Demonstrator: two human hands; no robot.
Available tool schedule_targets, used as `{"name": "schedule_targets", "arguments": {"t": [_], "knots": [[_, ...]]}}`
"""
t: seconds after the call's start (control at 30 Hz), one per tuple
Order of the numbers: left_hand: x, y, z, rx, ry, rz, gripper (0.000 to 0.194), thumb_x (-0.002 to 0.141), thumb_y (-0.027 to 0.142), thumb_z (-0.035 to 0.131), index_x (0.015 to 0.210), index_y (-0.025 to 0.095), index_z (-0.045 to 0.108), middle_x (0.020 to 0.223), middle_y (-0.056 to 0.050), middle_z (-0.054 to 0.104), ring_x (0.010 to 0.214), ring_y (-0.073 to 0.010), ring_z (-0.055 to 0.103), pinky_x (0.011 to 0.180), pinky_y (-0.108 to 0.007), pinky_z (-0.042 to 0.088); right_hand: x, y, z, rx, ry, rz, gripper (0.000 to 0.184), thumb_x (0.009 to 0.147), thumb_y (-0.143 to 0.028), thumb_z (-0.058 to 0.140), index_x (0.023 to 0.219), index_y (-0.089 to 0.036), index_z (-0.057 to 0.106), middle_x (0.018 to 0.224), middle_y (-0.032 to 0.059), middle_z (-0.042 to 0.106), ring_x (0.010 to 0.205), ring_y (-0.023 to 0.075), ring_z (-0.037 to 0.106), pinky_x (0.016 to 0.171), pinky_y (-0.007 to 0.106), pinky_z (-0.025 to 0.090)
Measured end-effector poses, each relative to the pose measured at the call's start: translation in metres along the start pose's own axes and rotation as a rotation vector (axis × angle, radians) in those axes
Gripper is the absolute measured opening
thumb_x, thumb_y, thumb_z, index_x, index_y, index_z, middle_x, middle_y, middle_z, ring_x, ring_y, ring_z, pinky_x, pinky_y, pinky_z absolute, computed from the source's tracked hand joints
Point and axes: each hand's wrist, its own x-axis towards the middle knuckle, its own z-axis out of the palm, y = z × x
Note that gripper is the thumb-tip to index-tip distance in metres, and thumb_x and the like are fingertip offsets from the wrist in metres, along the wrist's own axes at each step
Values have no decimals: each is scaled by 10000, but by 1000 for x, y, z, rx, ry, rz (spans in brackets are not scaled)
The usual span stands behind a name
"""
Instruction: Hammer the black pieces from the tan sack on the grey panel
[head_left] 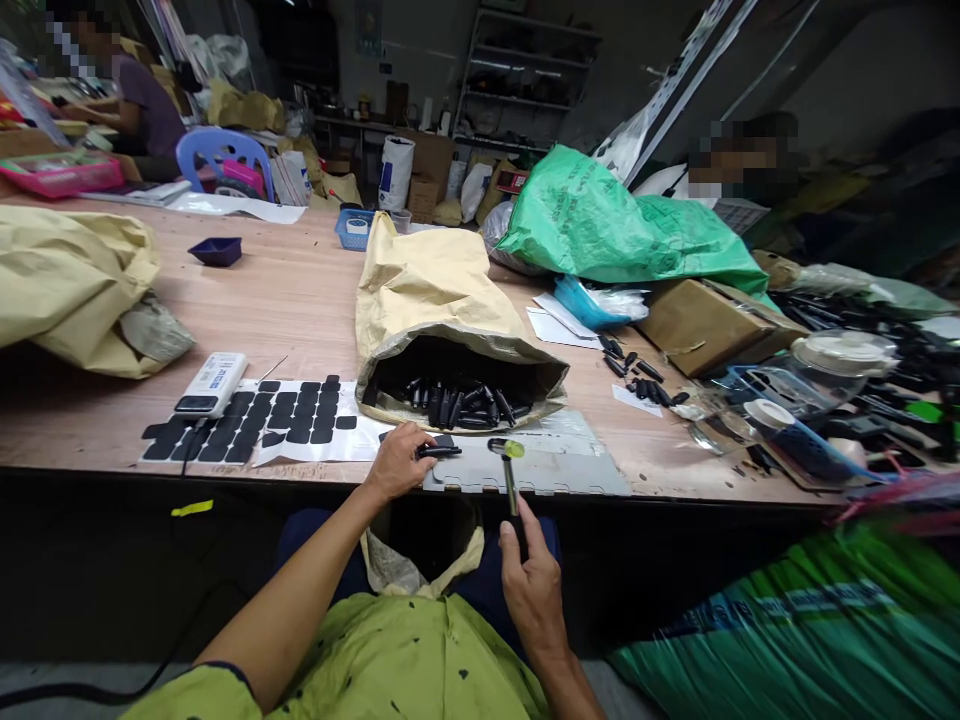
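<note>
My left hand (401, 462) grips a small black tube-like part (441, 451) just above a grey board (525, 468) at the table's front edge. In my right hand (531, 570) is a small hammer (510, 470), its yellowish head raised over the board and its handle closed in my fingers. Directly beyond both hands lies a tan paper sack (442, 280), its mouth turned toward me. Several black tubular parts (457, 403) lie inside that mouth. Another opened sack (450, 565) sits between my knees; its inside is dark.
To the left lie sheets of black pads (292, 412) and a white device (214, 385) with a cable. At right are loose black parts (637, 380), a cardboard box (712, 325), lidded jars (840, 360) and a green sack (615, 225). Two other people sit farther back.
</note>
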Motion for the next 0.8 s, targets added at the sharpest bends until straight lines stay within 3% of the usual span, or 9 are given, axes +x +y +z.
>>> {"name": "schedule_targets", "arguments": {"t": [0.17, 0.4, 0.63, 0.8], "knots": [[0, 0, -1, -9, -4, -22, 140, 710, 136, 687, 836, 198, 687, 753, -2, 564, 779, -166, 525, 736, -294, 429, -10, -13, 16, 44, -109, -43, 527, 909, -467, 455, 1308, -153, 596, 1219, 117, 673, 1104, 252, 642, 936, 367, 523], [1, 0, -2, -18, -8, -5, 137, 707, 128, 689, 828, 190, 689, 741, -2, 564, 777, -167, 522, 735, -294, 424, -11, -23, 24, 20, -34, -186, 501, 944, -421, 416, 1319, -131, 579, 1282, 138, 631, 1193, 246, 592, 1007, 384, 481], [1, 3, -3, -26, -23, -28, 142, 698, 129, 699, 824, 194, 695, 759, -11, 582, 800, -178, 534, 742, -306, 429, -9, -23, 28, -2, -132, -76, 499, 932, -433, 425, 1304, -147, 597, 1258, 126, 650, 1165, 251, 612, 989, 385, 497], [2, 3, -4, -38, -18, -19, 233, 684, 105, 689, 901, 189, 671, 791, -9, 597, 803, -179, 539, 746, -306, 430, -11, -31, 26, 47, -140, -109, 504, 937, -431, 432, 1323, -142, 579, 1288, 131, 628, 1194, 250, 589, 1011, 385, 477]]}}
